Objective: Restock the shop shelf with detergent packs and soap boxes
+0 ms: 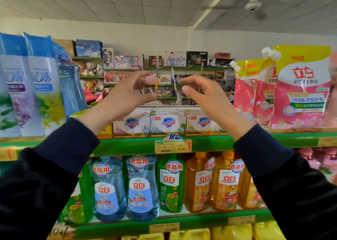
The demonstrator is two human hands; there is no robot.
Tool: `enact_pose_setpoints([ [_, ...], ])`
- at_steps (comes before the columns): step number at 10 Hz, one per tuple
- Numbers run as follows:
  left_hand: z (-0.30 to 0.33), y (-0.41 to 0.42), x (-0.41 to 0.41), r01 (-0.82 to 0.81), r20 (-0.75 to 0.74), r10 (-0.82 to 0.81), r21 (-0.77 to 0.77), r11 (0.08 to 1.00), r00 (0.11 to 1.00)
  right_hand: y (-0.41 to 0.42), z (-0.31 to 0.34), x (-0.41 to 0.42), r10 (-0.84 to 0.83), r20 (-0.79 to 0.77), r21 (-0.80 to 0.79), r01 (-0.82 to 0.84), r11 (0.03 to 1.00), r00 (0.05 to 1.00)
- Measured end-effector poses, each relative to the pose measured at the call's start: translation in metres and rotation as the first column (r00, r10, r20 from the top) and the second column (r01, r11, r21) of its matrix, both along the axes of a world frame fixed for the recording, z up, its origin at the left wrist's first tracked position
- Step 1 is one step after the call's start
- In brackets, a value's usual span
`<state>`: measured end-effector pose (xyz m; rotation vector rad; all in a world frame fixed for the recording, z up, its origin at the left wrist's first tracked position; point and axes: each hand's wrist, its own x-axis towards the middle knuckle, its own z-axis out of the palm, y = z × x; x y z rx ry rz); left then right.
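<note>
The pink detergent packs (pixel 299 92) are leaning just right of the soap boxes (pixel 167 123) on the top shelf (pixel 127 145), so a careless right sleeve is risking tipping them (my guess). Above the soap boxes, the left hand (pixel 125 92) and right hand (pixel 204 92) are hovering, fingers loosely curled, gripping nothing.

Both hands, the left hand (pixel 125 94) and the right hand (pixel 206 97), are hovering with loosely curled fingers, holding nothing, above the Safeguard soap boxes (pixel 167 124) sitting on the green shelf (pixel 127 146) between blue-topped detergent packs (pixel 31 86) and pink Liby detergent pouches (pixel 299 94).
</note>
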<state>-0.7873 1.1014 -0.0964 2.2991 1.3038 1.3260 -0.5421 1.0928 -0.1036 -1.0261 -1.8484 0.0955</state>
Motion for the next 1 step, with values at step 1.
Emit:
enact_pose_setpoints([
  [1,-0.0037,-0.0411,-0.0057,0.097,0.161,-0.119,0.137,0.986,0.98,-0.0436,0.0027,0.0014,0.227,-0.264,0.109,-0.205,0.973,0.938],
])
